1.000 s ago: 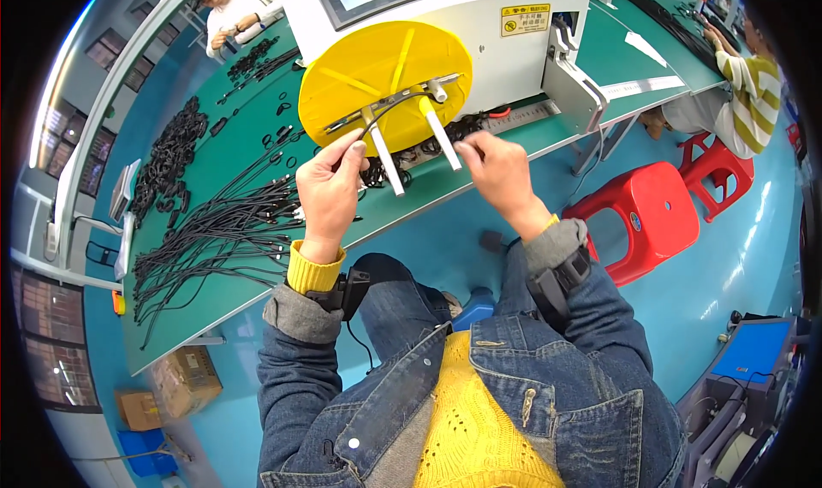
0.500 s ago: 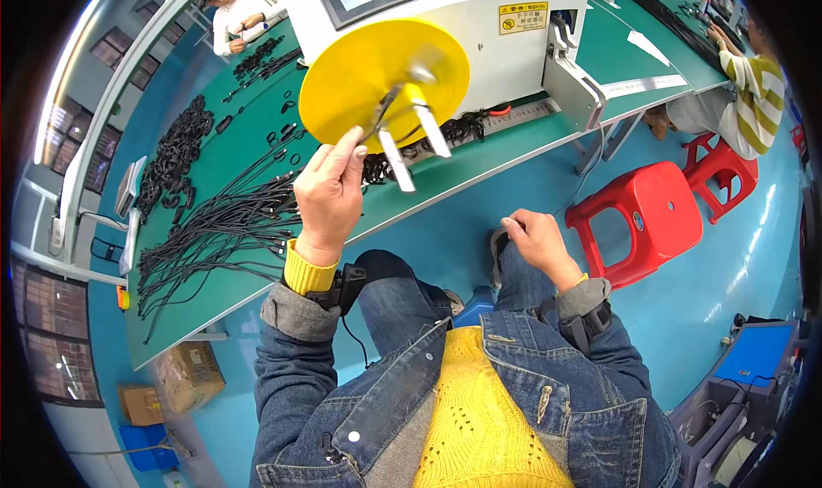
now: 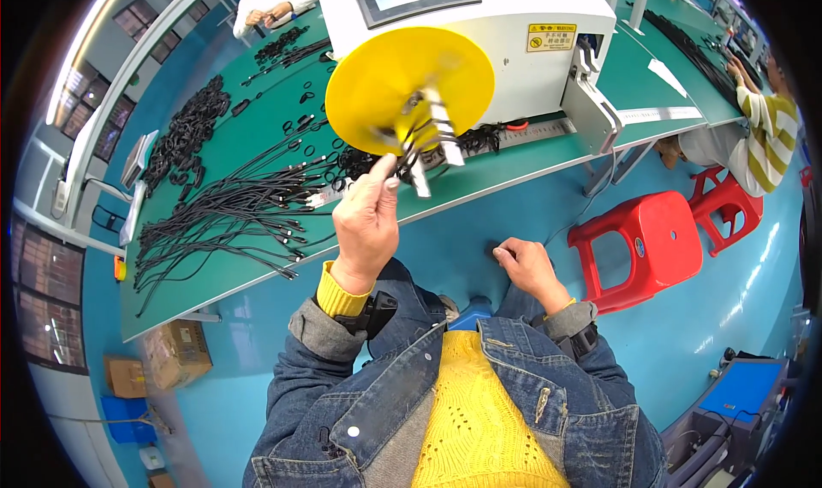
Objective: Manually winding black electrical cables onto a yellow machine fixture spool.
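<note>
My left hand (image 3: 366,231) is raised to the front of a round yellow disc (image 3: 368,86) on a white winding machine (image 3: 531,81). Its thumb and index finger are pinched together on a black cable that is mostly hidden by the hand. Two pale metal posts (image 3: 443,128) stick out of the disc, with turns of black cable (image 3: 409,158) around them. Part of the disc is smeared by motion. My right hand (image 3: 533,271) hovers over my right leg, its fingers curled; a small dark patch shows at the fingertips, too unclear to name.
Black cables (image 3: 214,223) lie spread on the green table (image 3: 193,295), with a heap of coiled black cables (image 3: 184,137) behind. Red stools (image 3: 642,244) stand at the right. One person works across the table, another at the far right. Cardboard boxes (image 3: 177,351) sit below left.
The view has shifted slightly. Black cable now wraps around both posts, where before it ran from my left fingers toward them. My left hand stays close to the disc; the right stays low.
</note>
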A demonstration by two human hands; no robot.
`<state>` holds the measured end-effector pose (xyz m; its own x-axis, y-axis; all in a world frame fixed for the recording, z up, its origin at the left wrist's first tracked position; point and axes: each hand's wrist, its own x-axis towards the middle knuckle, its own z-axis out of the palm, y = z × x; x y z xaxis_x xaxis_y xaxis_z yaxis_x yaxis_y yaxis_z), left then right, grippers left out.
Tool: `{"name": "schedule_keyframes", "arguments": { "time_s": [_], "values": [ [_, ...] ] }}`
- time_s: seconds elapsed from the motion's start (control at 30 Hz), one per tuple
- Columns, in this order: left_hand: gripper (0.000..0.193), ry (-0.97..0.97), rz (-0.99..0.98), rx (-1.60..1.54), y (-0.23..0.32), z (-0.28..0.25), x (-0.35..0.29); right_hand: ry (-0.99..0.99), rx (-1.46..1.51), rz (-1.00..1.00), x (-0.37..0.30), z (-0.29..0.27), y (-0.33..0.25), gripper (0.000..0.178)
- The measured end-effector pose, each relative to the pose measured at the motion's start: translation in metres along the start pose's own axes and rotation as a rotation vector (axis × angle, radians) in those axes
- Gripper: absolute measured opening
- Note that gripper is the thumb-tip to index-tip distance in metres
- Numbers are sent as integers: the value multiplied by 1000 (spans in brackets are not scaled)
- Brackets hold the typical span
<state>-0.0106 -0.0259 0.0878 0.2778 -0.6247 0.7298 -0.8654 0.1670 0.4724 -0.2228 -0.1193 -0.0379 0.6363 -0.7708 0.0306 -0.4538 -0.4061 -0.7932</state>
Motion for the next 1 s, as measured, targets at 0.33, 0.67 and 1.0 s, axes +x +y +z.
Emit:
{"name": "schedule_keyframes", "arguments": {
  "time_s": [0.33,0.67,1.0],
  "values": [
    [31,-56,186,120,31,1,37,159,139,-266,31,-21,-41,15],
    [26,-158,249,448,48,-2,45,368,395,-524,66,-38,-114,13],
    [21,-160,313,404,47,-6,51,226,719,-339,64,-31,-115,11]
  ]
}}
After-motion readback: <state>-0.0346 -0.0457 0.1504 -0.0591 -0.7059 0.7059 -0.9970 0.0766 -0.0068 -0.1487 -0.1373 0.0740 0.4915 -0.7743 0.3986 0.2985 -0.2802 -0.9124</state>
